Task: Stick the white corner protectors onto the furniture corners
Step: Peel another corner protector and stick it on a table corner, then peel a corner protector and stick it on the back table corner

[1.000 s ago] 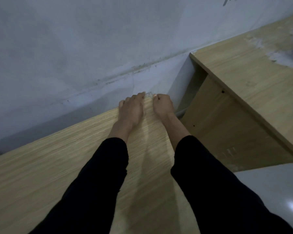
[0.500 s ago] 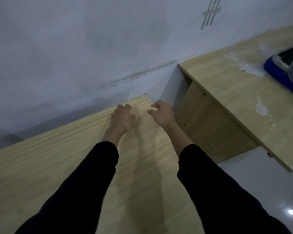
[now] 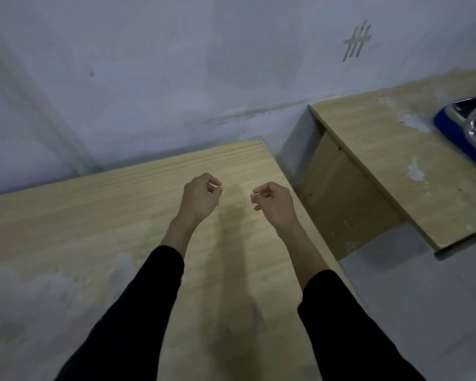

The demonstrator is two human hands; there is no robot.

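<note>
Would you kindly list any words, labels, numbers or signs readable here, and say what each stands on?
"#": a grey hash-like mark of crossed strokes, on the wall.
No words, brands or numbers are legible anywhere. The blue object on the right-hand desk shows no readable label.

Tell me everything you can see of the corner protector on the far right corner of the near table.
The corner protector is a small pale piece, seemingly translucent, seated on the far right corner of the light wood tabletop, close to the wall. It follows the corner's two edges. Only the tabletop touches it: the left hand and right hand hover nearer the camera, apart from it, fingers loosely curled and empty. Finer detail is too small to make out.
</note>
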